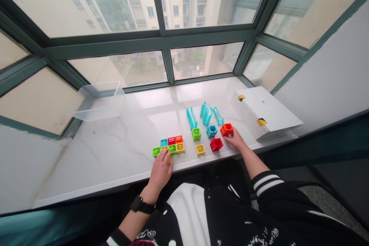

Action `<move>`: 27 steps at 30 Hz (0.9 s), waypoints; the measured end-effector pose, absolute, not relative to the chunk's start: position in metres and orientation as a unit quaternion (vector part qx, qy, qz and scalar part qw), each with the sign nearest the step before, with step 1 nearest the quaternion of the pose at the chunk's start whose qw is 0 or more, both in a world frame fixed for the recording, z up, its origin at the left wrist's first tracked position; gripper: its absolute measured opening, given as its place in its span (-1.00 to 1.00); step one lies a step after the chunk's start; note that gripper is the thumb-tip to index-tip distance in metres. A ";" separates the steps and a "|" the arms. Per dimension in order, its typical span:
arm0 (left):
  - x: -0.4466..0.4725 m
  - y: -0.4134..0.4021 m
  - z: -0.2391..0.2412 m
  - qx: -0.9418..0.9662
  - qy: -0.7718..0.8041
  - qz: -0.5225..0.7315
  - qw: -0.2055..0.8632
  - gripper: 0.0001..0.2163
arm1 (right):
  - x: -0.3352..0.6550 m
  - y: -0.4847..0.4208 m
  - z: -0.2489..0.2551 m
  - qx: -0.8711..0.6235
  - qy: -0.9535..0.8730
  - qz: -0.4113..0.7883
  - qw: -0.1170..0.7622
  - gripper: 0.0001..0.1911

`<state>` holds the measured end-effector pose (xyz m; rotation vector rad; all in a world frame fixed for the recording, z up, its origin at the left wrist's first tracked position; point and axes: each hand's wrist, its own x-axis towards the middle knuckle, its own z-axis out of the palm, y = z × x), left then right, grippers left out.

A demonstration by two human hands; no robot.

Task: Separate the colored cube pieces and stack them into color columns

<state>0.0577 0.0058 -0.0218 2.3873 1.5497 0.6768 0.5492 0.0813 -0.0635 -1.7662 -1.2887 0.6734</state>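
At the front edge of the white sill, my left hand (160, 168) is closed around a yellow block (169, 159), which its fingers partly cover. That block adjoins a group of small cube blocks, among them a green block (156, 152), a blue block (163, 143) and another yellow block (180, 147). Farther right, my right hand (235, 140) grips an orange block (226, 129) by its near right side. Close by stand a red block (216, 144), a blue cube (211, 131), a light green cube (196, 134) and a low yellow piece (200, 149).
Behind the cubes lie a straight turquoise track piece (191, 118), a curved one (206, 113) and a shorter one (218, 115). A clear plastic bin (99, 103) stands at the back left. On the right is a white box (263, 109) with striped tape, and windows (201, 59) run behind.
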 end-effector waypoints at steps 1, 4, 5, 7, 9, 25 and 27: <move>0.058 0.006 -0.022 0.811 0.527 0.231 0.110 -0.57 | 0.552 0.076 -0.064 -0.701 -0.490 0.292 0.429 -0.20; 0.058 0.006 -0.021 0.809 0.527 0.234 0.116 -0.54 | 0.562 0.057 -0.063 -0.711 -0.424 0.327 0.455 -0.18; 0.058 0.006 -0.021 0.808 0.527 0.234 0.118 -0.54 | 0.567 0.050 -0.061 -0.718 -0.414 0.323 0.457 -0.19; 0.057 0.007 -0.020 0.809 0.523 0.237 0.125 -0.54 | 0.576 0.037 -0.054 -0.727 -0.397 0.304 0.472 -0.23; 0.054 0.008 -0.018 0.807 0.519 0.248 0.132 -0.52 | 0.583 0.028 -0.040 -0.729 -0.379 0.267 0.504 -0.29; 0.036 0.002 -0.003 0.819 0.514 0.229 0.110 -0.65 | 0.369 0.023 0.099 -0.441 -0.721 0.356 0.399 -0.57; 0.038 0.002 -0.002 0.816 0.517 0.231 0.112 -0.69 | 0.344 0.025 0.076 -0.437 -0.769 0.353 0.304 -0.50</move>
